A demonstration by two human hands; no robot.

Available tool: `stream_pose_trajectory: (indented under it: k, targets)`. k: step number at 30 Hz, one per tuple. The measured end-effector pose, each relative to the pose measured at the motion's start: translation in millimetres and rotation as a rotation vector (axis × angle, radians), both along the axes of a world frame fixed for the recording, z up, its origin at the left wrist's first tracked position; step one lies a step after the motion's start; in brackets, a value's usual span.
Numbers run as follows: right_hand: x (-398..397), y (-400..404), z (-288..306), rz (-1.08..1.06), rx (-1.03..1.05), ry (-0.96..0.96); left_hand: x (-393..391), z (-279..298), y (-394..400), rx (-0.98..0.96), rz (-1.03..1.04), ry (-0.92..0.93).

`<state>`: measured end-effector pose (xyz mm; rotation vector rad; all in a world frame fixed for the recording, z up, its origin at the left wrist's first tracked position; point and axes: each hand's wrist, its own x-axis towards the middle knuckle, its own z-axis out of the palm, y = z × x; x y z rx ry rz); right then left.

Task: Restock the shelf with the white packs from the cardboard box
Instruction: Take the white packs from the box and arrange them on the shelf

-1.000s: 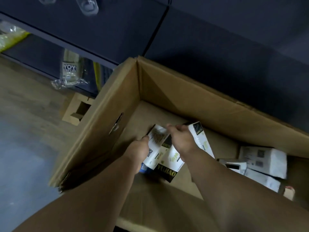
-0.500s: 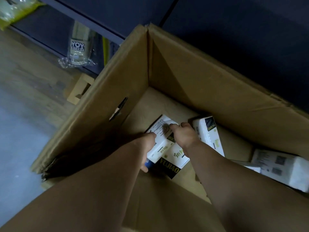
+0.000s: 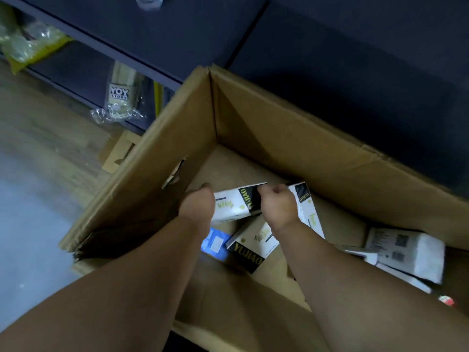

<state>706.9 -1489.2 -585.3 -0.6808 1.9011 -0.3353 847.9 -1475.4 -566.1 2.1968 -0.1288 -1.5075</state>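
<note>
You have a white pack with a black YUJIAO band between your hands, low in the cardboard box near its left wall. Your left hand is at the pack's left end with fingers curled, though whether they close on the pack or only brace it is hidden by the back of the hand. Your right hand has its fingers curled over the pack's right end, at the black band.

Get both ends firmly held before you lift, since the wrapper looks soft and may sag or slip if you pull from one end alone. Raise it straight up so it clears the second pack standing just behind your right hand and the third pack lying under your wrist, label up. A blue packet lies beside that one; leave it, as it is not a white pack.

More white packs lie at the right end of the box floor, so several trips remain. The dark shelf unit stands just beyond the box; carry the pack over the box's far wall rather than dragging it against the cardboard.
</note>
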Motion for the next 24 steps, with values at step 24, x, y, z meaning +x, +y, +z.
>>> stream_pose_trajectory:
  k: [24]
  targets:
    - [18.2, -6.9, 246.5, -0.166, -0.688, 0.101, 32.6, 239.8, -30.7, -0.691, -0.283, 0.01]
